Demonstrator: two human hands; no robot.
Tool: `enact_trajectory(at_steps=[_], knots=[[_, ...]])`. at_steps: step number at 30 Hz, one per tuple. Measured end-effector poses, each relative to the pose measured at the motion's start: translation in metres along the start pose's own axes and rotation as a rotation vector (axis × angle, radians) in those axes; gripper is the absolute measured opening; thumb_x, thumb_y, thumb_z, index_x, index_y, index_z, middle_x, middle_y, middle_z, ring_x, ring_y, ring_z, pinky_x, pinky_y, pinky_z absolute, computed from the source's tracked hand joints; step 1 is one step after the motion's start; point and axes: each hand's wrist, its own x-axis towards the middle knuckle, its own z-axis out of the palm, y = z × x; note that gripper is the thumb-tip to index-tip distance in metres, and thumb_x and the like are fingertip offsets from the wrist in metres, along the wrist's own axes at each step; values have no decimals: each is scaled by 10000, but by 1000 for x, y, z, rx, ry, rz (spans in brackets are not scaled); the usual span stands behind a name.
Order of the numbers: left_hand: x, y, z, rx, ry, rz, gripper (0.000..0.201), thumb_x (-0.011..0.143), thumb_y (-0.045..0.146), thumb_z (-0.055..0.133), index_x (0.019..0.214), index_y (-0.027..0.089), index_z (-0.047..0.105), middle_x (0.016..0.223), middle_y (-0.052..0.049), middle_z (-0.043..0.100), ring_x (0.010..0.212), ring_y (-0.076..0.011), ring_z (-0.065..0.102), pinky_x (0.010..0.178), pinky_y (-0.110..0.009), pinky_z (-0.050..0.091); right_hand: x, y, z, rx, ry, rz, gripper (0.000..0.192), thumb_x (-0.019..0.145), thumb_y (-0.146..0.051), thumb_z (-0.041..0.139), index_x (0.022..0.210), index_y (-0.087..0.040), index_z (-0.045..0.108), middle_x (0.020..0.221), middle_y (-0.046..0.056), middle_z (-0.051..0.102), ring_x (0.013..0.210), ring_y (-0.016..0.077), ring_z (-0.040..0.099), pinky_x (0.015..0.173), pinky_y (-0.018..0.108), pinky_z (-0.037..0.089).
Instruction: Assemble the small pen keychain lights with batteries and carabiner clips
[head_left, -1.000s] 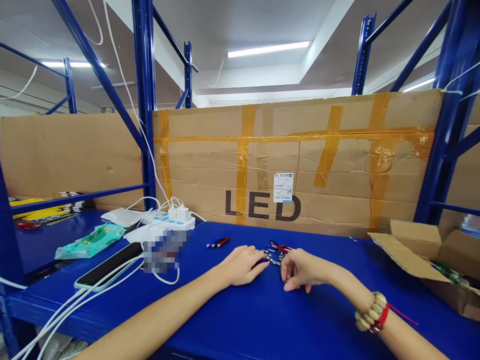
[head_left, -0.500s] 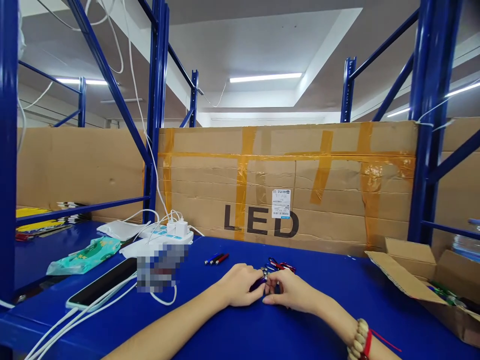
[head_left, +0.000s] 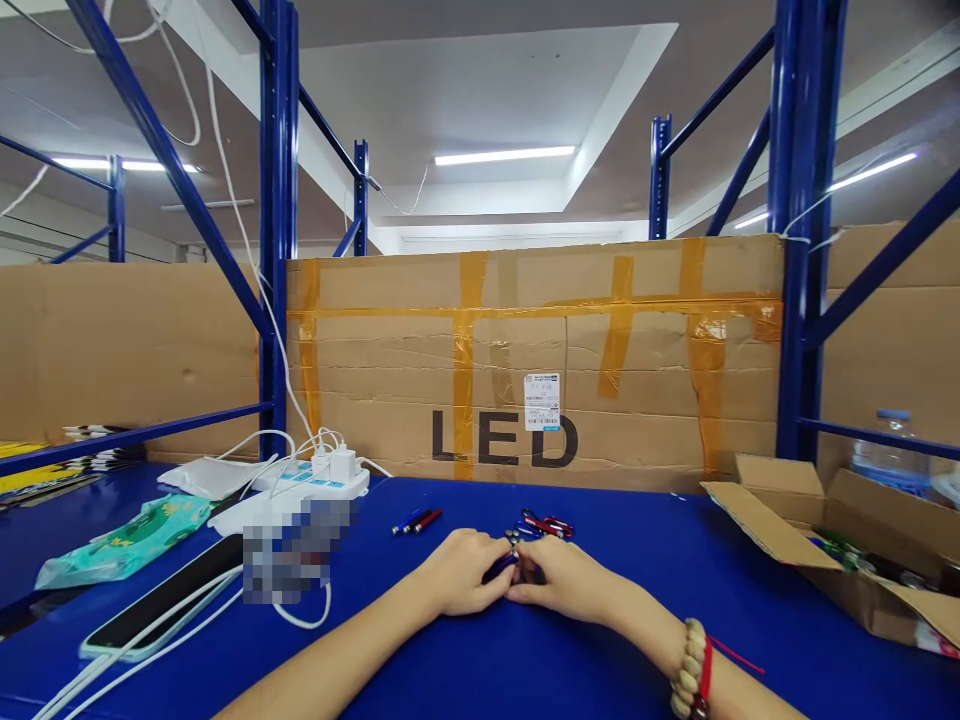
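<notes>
My left hand [head_left: 466, 572] is closed around a small dark blue piece with metal parts [head_left: 498, 568], mostly hidden by the fingers. My right hand [head_left: 564, 578] meets it with thumb and fingertips pinched at the metal end of that piece. Just behind the hands lies a small group of red and blue carabiner-like clips [head_left: 547, 523] with metal bits. Left of them, several short blue, black and red tubes with silver ends [head_left: 417, 522] rest side by side on the blue table [head_left: 450, 670].
At left are a phone [head_left: 161, 605], white cables, a power strip [head_left: 315, 480] with plugs, and a green plastic packet [head_left: 127, 540]. An open cardboard box [head_left: 862, 600] with small items stands at right. A cardboard panel [head_left: 637, 440] and blue rack posts close off the back.
The view has swung slightly right, so the scene shifts left. Both hands stay together on the dark blue piece, with only a slight shift of the fingers.
</notes>
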Motion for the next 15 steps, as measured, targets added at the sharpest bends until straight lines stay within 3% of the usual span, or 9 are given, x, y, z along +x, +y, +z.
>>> enact_trajectory(at_steps=[15], knots=[[0, -5, 3, -62, 27, 5, 175, 882, 268, 353, 797, 195, 488, 705, -33, 637, 634, -192, 613, 586, -267, 416, 5, 6, 10, -69, 73, -65, 77, 790, -216, 527, 802, -156, 573, 791, 39, 646, 680, 152, 570, 565, 223, 348]])
